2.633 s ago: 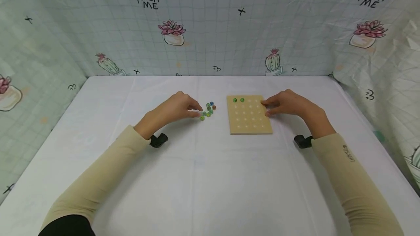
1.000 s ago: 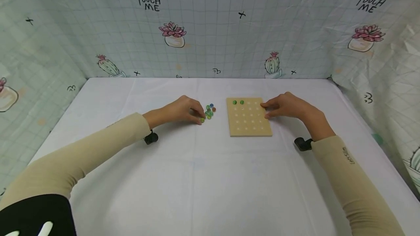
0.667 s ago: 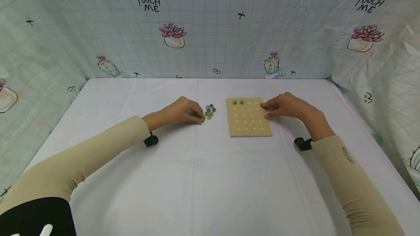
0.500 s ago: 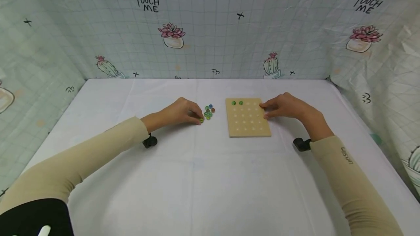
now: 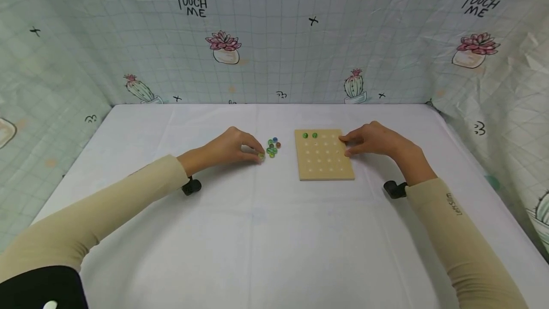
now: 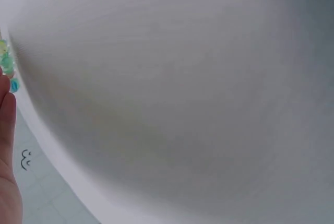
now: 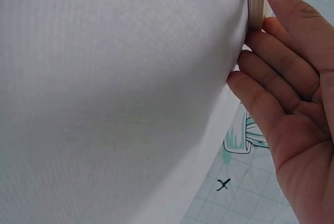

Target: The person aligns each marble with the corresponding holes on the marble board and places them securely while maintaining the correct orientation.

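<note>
Between its thumb and index finger, my left hand (image 5: pixel 233 147) pinches a yellow-green glass marble (image 5: pixel 261 156). Right beside those fingertips is a cluster of marbles (image 5: pixel 272 149), mostly green with one blue and one brown. The left wrist view catches some marbles (image 6: pixel 6 62) and part of the hand at its left edge. A square wooden board (image 5: pixel 323 156) with rows of small hollows lies to the right. Two green marbles (image 5: pixel 310 135) sit in its far row, at the left. My right hand (image 5: pixel 373 138) grips the board's right edge with thumb and fingers.
A white cloth (image 5: pixel 266 242) covers the table. Patterned curtains (image 5: pixel 274 37) with printed cacti hang behind and at both sides. A small black wrist camera (image 5: pixel 191 186) is strapped under the left forearm, with another wrist camera (image 5: pixel 395 189) at the right.
My left hand came to the nearest marble of the cluster, took it between thumb and finger, and has drawn slightly left with it. My right hand stays at the board.
</note>
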`<state>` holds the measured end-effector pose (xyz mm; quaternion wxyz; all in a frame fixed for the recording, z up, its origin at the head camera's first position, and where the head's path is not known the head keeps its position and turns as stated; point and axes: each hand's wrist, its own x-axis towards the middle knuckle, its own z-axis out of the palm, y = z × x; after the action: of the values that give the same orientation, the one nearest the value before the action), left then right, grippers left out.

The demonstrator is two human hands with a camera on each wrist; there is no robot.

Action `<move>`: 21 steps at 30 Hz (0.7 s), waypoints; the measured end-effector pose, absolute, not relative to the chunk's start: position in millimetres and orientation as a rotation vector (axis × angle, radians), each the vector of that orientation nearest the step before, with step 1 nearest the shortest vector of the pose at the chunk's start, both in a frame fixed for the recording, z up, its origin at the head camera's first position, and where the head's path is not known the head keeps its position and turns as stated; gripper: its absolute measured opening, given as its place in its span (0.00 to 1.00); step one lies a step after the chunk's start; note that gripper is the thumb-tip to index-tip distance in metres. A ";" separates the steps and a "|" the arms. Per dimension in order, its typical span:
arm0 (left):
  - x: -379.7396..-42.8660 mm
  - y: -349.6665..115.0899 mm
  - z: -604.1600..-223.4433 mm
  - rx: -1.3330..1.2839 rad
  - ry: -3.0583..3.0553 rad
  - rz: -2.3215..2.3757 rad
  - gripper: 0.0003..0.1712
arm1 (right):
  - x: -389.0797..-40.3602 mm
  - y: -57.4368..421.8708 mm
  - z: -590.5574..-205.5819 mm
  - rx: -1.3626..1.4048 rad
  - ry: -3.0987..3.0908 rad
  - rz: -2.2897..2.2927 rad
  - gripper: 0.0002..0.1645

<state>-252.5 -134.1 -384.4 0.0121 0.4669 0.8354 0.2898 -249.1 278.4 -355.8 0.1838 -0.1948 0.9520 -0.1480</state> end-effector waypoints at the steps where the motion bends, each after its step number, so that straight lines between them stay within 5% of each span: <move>1: -252.3 -133.5 -382.7 1.459 2.607 0.904 0.10 | -249.1 278.3 -355.7 -0.554 2.683 -0.419 0.36; 21: -258.9 -100.0 -368.3 1.498 2.573 0.926 0.10 | -248.1 276.0 -352.4 -0.587 2.694 -0.389 0.35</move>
<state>-258.9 -100.0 -368.3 0.0119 0.4805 0.8251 0.2969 -248.1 276.0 -352.4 0.1776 -0.2076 0.9521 -0.1375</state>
